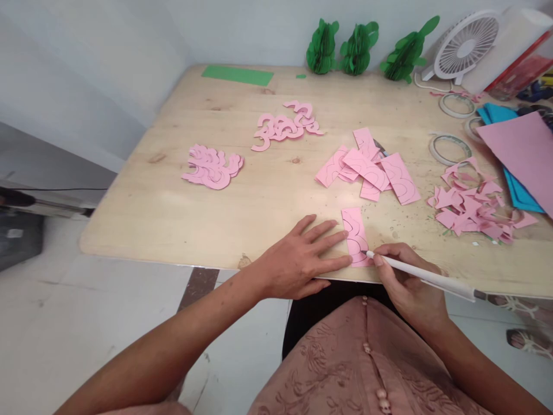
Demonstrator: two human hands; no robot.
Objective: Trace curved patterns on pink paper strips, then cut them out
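A pink paper strip [355, 230] with curved dark lines lies near the table's front edge. My left hand [302, 258] rests flat with its fingers spread, two fingertips touching the strip's left side. A white pen [432, 278] is pinched in my right hand [412, 285], its tip on the strip's lower right part. Beyond the strip lies a loose pile of marked pink rectangles [367, 167]. Cut wavy pink shapes form one group [213, 167] at the left and another [283, 125] farther back.
Pink scraps [475, 207] and tape rolls [450, 150] lie at the right, beside blue sheets [518, 178] under a pink sheet [525, 153]. Along the wall stand three green paper figures [358, 51] and a white fan [466, 47]. A green strip [237, 75] lies back left.
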